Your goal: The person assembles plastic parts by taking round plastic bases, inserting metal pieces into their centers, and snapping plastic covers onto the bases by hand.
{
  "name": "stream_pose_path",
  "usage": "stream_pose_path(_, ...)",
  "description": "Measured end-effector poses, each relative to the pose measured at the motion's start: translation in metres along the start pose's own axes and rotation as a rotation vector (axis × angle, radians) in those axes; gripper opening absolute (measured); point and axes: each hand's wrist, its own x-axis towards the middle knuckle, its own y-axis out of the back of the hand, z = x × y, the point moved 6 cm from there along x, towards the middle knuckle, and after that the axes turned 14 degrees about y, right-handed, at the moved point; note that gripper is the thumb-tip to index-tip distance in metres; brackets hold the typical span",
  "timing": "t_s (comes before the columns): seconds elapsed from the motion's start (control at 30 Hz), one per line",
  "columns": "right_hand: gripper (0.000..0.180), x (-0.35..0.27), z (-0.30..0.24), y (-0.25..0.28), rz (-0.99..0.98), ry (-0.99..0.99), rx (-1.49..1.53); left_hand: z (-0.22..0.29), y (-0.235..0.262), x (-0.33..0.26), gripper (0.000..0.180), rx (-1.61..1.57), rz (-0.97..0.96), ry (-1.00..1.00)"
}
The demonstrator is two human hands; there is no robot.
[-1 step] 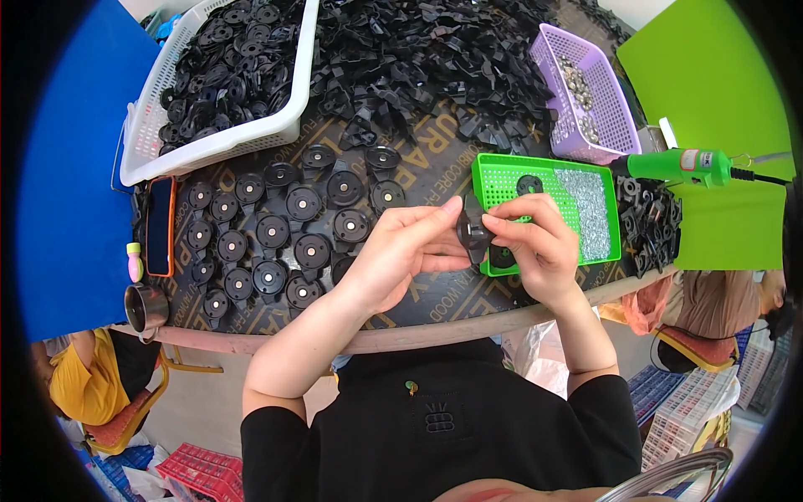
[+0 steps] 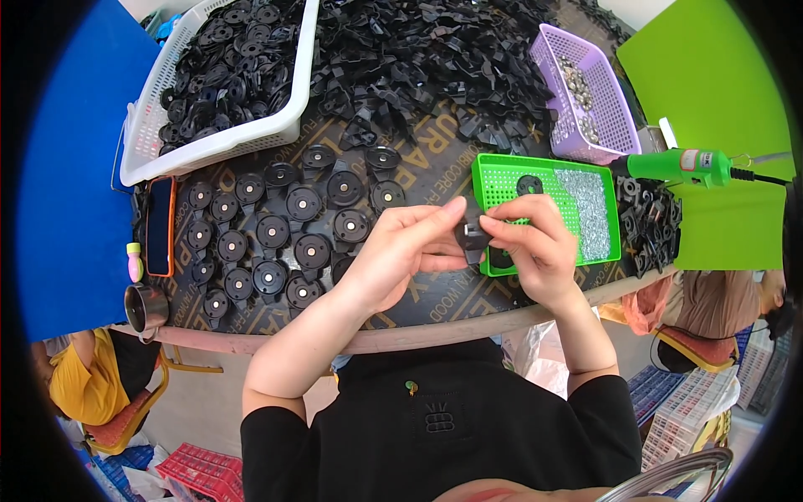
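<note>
My left hand (image 2: 401, 251) holds a black plastic part (image 2: 474, 238) between thumb and fingers, over the left edge of a green tray (image 2: 478, 180). From the right, my right hand (image 2: 539, 247) pinches at the same part; its fingertips partly cover it. A small shiny spot shows on the part near those fingertips, too small to name. In the tray lie a round black disc (image 2: 529, 185) and a heap of small silvery screws or pins (image 2: 583, 213). Left of my hands, several black round pieces with pale centres (image 2: 312, 250) are laid out in rows.
A white basket (image 2: 305, 75) of black discs stands back left, beside a large pile of black parts (image 2: 418, 67). A purple basket (image 2: 623, 92) holds metal pieces. A green power screwdriver (image 2: 682, 166) lies right. A phone (image 2: 160, 226) and metal cup (image 2: 145, 308) are left.
The black part has tilted a little between my fingers, its upper end now less visible. My hands have barely moved.
</note>
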Motion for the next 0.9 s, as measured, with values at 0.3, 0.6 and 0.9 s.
stream_pose_path(0.3, 0.027, 0.024, 0.138, 0.096, -0.156, -0.397, -0.85, 0.051, -0.015, -0.022, 0.018, 1.235, 0.569, -0.666)
stream_pose_path(0.6, 0.028, 0.019, 0.233, 0.067, -0.609, -0.533, -0.489, 0.065, 0.002, 0.029, 0.017, 2.118, 0.567, -0.719)
stream_pose_path(0.9, 0.022, 0.025, 0.206, 0.082, -0.445, -0.656, -0.706, 0.065, -0.054, 0.032, 0.019, 1.926, 0.423, -0.816)
